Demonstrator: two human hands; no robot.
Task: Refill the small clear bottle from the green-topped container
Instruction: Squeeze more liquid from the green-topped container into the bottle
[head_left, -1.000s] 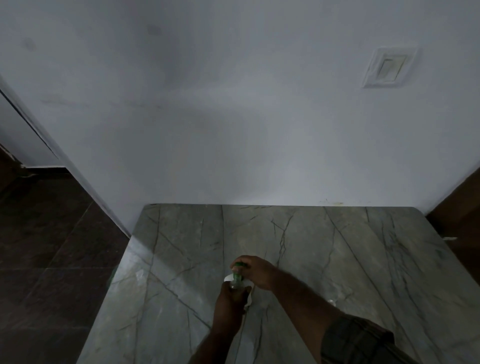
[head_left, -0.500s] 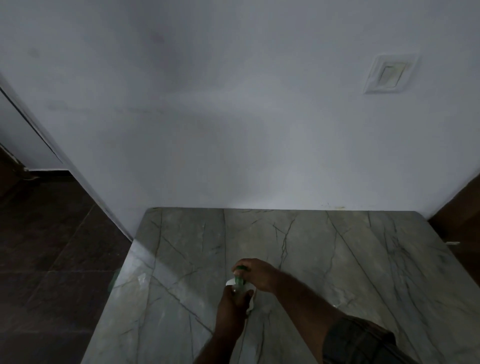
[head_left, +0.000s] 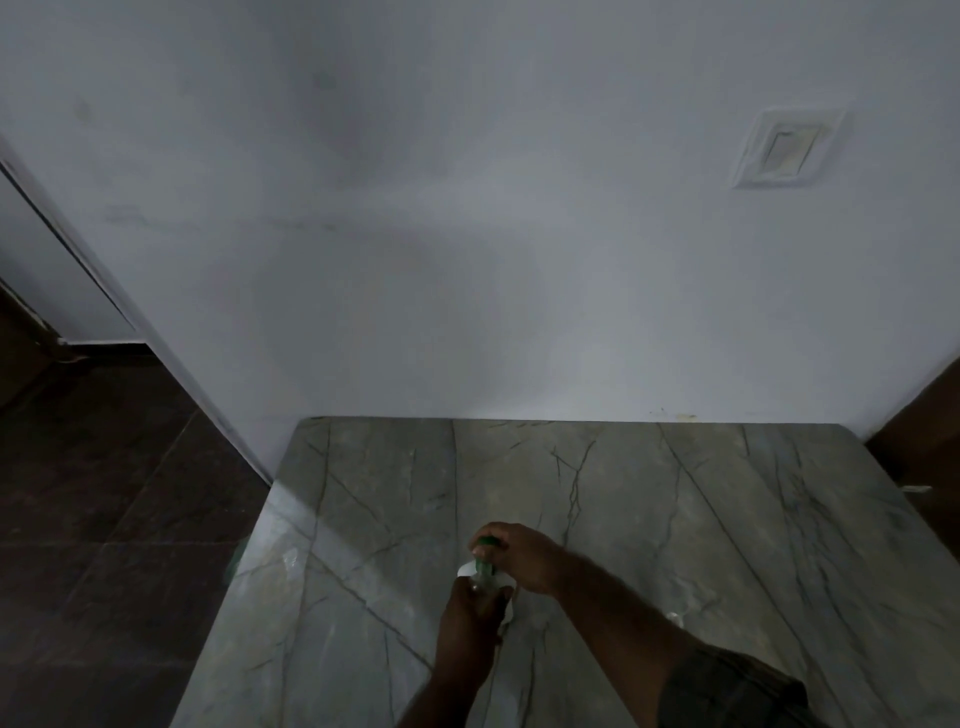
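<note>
The green-topped container (head_left: 484, 567) stands upright over the marble table (head_left: 649, 519), near its front middle. It has a clear neck, a white label and a green cap (head_left: 487, 543). My left hand (head_left: 470, 621) is wrapped around its body from below. My right hand (head_left: 522, 558) covers the green cap from above, fingers closed on it. Most of the container is hidden by both hands. A small clear object (head_left: 674, 618) lies on the table to the right of my right forearm; it is too dim to tell whether it is the small bottle.
A white wall (head_left: 467, 260) rises right behind the table, with a switch plate (head_left: 787, 148) at upper right. Dark tiled floor (head_left: 104, 519) drops away past the table's left edge. A dark brown surface (head_left: 930, 441) borders the table's far right corner.
Both hands keep the same hold on the container and cap. The whole view has shifted slightly, so table and hands sit a little lower in the frame.
</note>
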